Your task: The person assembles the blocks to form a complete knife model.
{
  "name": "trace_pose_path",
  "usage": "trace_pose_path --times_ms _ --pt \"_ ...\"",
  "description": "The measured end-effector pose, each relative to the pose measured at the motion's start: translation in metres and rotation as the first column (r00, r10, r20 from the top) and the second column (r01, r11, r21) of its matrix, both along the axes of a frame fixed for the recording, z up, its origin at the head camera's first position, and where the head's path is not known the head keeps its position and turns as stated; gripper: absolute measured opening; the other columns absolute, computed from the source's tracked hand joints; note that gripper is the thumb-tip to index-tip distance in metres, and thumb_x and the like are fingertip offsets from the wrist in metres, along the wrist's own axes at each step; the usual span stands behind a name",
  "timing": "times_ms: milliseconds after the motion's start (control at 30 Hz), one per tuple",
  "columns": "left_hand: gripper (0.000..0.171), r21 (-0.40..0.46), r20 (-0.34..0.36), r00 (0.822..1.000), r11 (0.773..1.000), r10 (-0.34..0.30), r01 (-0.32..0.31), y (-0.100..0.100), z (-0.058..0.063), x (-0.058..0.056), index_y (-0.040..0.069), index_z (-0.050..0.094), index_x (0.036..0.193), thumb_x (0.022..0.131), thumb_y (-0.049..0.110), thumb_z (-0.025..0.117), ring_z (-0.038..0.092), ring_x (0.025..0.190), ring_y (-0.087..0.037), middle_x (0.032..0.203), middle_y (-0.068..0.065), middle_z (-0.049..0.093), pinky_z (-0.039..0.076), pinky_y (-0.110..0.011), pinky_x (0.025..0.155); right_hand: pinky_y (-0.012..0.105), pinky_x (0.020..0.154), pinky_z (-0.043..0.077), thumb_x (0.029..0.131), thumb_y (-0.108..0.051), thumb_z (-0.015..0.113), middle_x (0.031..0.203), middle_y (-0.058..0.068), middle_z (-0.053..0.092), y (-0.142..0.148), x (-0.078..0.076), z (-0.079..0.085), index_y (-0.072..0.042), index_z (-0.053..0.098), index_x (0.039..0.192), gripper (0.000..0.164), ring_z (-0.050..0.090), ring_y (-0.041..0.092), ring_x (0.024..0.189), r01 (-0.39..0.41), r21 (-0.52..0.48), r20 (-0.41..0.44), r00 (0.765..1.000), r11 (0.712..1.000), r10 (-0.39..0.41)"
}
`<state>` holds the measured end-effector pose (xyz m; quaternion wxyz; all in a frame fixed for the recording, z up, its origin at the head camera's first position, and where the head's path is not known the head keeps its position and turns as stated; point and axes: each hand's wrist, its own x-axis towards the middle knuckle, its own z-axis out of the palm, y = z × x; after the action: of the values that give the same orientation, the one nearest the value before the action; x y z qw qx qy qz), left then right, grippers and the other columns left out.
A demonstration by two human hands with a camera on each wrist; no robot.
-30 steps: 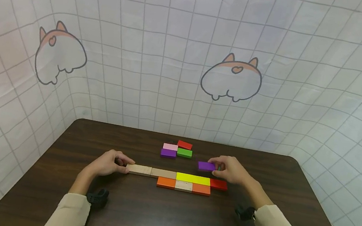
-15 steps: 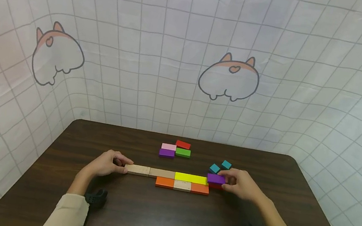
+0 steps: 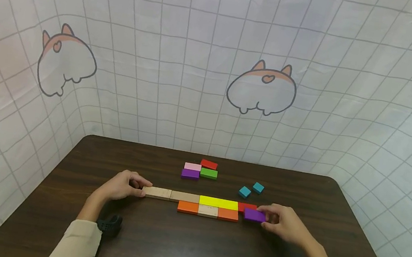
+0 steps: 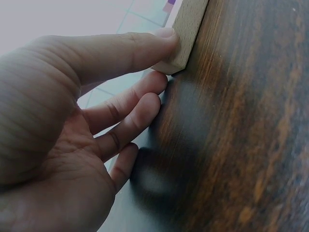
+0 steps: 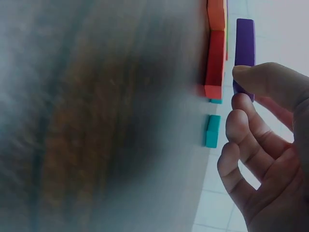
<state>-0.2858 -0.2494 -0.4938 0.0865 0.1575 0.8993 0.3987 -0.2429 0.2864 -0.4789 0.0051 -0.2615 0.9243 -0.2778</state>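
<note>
My right hand (image 3: 284,222) pinches a purple block (image 3: 254,215) between thumb and fingers. In the right wrist view this purple block (image 5: 245,43) is held up off the table, beyond the red block (image 5: 215,60). Two plain wood blocks, a yellow block (image 3: 219,203) and the red one form a long row. My left hand (image 3: 125,186) holds the left end of the outermost wood block (image 3: 157,193), thumb on its near side. Against the row's near side lie an orange block (image 3: 188,207), a pale block (image 3: 208,211) and another orange block (image 3: 227,214).
Two small teal blocks (image 3: 245,192) lie behind the row's right end. Farther back is a cluster of pink (image 3: 192,167), purple (image 3: 190,174), green (image 3: 209,174) and red blocks. A gridded cloth (image 3: 178,98) hangs behind the dark wooden table (image 3: 188,250).
The right hand has carried the purple block right and nearer, from behind the row, over the red block, to its near side. The teal blocks have come into view. The left hand stays put.
</note>
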Motion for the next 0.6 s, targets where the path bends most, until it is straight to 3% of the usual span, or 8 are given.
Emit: trace_pose_path --times_ms 167,600 --pt "0.028 0.007 0.001 1.0 1.0 -0.003 0.003 0.001 0.002 0.002 0.014 0.079 0.116 0.088 0.018 0.081 0.058 0.088 -0.018 0.105 -0.006 0.072 0.048 -0.035 0.079 0.021 0.058 0.042 0.085 -0.01 0.081 0.082 -0.008 0.059 -0.005 0.009 -0.003 -0.011 0.074 0.118 0.034 0.046 -0.001 0.066 -0.031 -0.015 0.001 1.0 0.999 0.031" --pt "0.028 -0.007 -0.003 1.0 1.0 -0.012 0.012 0.001 0.001 0.001 0.015 0.079 0.117 0.089 0.018 0.08 0.057 0.087 -0.016 0.104 -0.005 0.072 0.048 -0.032 0.078 0.021 0.06 0.046 0.087 -0.012 0.08 0.079 -0.012 0.058 -0.039 0.029 -0.005 -0.016 0.074 0.118 0.032 0.049 -0.002 0.065 -0.104 -0.02 0.102 0.989 0.994 0.105"
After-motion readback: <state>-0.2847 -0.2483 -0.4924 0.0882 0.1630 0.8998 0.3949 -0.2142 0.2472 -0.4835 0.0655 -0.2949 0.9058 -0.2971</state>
